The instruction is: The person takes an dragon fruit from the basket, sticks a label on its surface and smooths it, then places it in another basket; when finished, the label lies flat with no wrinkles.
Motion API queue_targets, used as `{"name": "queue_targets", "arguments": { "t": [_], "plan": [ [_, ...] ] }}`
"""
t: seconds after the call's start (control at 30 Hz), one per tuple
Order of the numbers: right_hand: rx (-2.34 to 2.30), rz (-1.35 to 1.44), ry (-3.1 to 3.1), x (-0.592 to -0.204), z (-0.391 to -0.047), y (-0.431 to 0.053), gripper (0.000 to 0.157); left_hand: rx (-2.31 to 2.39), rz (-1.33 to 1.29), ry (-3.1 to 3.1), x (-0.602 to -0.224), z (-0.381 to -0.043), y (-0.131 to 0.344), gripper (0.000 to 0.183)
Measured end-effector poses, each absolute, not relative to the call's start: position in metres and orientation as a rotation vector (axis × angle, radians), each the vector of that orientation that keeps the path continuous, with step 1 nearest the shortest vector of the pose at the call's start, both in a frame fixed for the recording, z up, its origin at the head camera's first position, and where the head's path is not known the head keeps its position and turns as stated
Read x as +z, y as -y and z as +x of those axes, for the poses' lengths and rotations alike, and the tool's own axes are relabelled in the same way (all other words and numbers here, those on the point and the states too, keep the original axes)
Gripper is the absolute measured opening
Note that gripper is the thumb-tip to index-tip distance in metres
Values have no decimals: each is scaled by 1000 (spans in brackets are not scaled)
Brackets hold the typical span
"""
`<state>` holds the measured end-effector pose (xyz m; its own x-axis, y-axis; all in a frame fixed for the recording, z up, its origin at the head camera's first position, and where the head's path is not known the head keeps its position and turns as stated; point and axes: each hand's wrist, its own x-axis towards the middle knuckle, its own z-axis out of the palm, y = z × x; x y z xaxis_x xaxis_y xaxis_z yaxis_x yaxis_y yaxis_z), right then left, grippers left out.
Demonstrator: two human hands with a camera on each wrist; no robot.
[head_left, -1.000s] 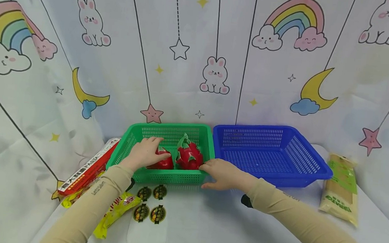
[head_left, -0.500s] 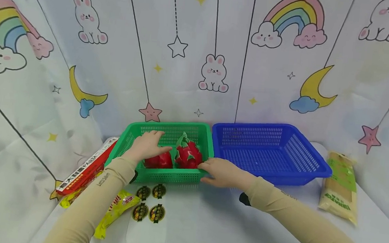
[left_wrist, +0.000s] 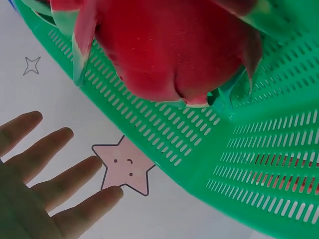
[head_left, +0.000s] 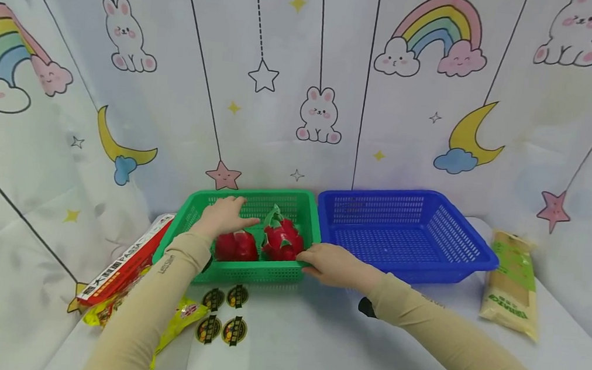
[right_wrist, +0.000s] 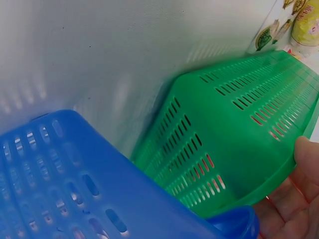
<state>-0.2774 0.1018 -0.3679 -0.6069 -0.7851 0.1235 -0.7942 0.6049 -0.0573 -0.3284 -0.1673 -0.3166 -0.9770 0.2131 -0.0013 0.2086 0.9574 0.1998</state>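
Left hand [head_left: 223, 217] has risen clear of the left dragon fruit [head_left: 236, 246] since a second ago; more of that fruit shows now. Right hand [head_left: 336, 265] hasn't left its corner. Left: fingers spread, nothing held, hovering over the left part of the green basket [head_left: 267, 272]. Right: clamped on the basket's near right rim, thumb on the outer wall. Both fruits sit inside the green basket; the right dragon fruit [head_left: 283, 241] is near the right wall, green leafy tip up. Blue basket [head_left: 375, 243] is just beside it on the right. Further out: pasta box [head_left: 122, 269] left, yellow packet [head_left: 178, 319] partly behind the left sleeve, four round stickers [head_left: 234, 331] in front, green-and-tan bag [head_left: 511, 286] far right. All on white-covered table [head_left: 340, 342]; cartoon-print curtain [head_left: 287, 43] behind.
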Motion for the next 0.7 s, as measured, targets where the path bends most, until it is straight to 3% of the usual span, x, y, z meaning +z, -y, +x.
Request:
{"name": "queue_targets", "arguments": {
  "t": [0.7],
  "plan": [
    [179, 1361, 2677, -373, -278, -103, 24, 286, 274, -3060, -322, -349, 163, 75]
  ]
}}
